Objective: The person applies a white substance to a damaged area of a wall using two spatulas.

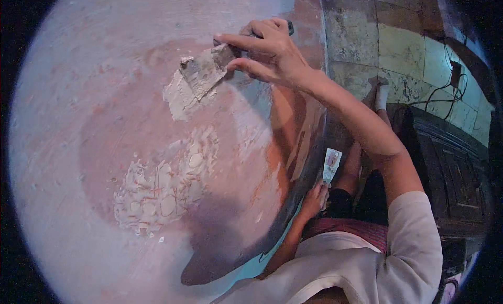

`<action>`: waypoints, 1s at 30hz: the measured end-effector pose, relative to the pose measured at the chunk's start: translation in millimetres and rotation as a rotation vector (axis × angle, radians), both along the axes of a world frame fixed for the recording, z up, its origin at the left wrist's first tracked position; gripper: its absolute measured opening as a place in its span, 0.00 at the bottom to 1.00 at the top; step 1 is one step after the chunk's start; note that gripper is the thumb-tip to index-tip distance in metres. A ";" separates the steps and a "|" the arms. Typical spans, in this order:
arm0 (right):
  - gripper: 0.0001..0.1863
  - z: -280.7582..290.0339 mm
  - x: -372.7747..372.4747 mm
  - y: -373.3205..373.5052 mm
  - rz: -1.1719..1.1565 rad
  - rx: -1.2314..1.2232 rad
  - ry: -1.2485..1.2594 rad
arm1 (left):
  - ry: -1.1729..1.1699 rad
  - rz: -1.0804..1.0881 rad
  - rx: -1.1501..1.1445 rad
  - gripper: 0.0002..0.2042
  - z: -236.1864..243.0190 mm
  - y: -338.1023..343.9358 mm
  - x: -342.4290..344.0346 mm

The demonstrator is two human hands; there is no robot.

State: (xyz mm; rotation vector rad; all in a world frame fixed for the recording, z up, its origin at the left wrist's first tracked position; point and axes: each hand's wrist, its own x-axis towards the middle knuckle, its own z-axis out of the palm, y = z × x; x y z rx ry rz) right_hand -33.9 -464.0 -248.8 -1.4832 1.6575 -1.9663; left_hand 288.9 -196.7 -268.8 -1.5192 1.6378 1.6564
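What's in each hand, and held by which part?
Right hand: a smeared scraper, by its handle and blade base. Left hand: a flat pale tool, by its lower end.

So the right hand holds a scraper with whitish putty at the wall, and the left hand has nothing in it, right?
Not quite: the left hand isn't empty. The head view shows it holding a pale, flat blade, probably a putty knife. The right hand does hold a scraper with whitish putty at the wall.
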 end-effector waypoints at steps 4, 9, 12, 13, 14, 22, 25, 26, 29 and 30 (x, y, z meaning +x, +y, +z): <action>0.26 -11.0 -11.5 11.1 0.026 0.020 0.021 | -0.144 0.195 0.216 0.11 22.9 -24.8 -35.3; 0.26 0.1 -8.9 23.6 -0.049 -0.057 -0.046 | -0.073 0.034 -0.040 0.12 31.5 -29.6 -42.6; 0.25 22.5 3.4 14.6 -0.024 -0.132 -0.037 | -0.004 0.028 -0.158 0.12 25.1 -18.4 -32.2; 0.25 13.8 1.7 13.9 -0.030 -0.128 -0.034 | -0.001 0.022 -0.154 0.12 24.3 -18.4 -35.9; 0.24 0.7 1.1 12.2 -0.033 -0.057 -0.018 | -0.021 0.107 -0.026 0.12 26.0 -18.2 -41.2; 0.23 -39.8 -19.2 115.4 0.017 0.317 -0.352 | 0.030 0.324 0.028 0.11 17.9 -46.6 -57.9; 0.24 -28.9 -10.2 170.5 0.073 0.459 -0.583 | 0.194 0.458 -0.036 0.10 26.2 -78.8 -93.4; 0.24 -22.9 -8.7 191.4 0.088 0.564 -0.727 | 0.257 0.513 0.038 0.11 33.4 -87.9 -109.3; 0.25 -26.4 6.9 235.2 -0.009 0.616 -0.412 | 0.369 0.547 0.207 0.11 53.4 -107.1 -137.4; 0.26 -29.2 11.6 241.6 -0.043 0.532 -0.342 | 0.411 0.532 0.282 0.12 57.6 -108.7 -143.6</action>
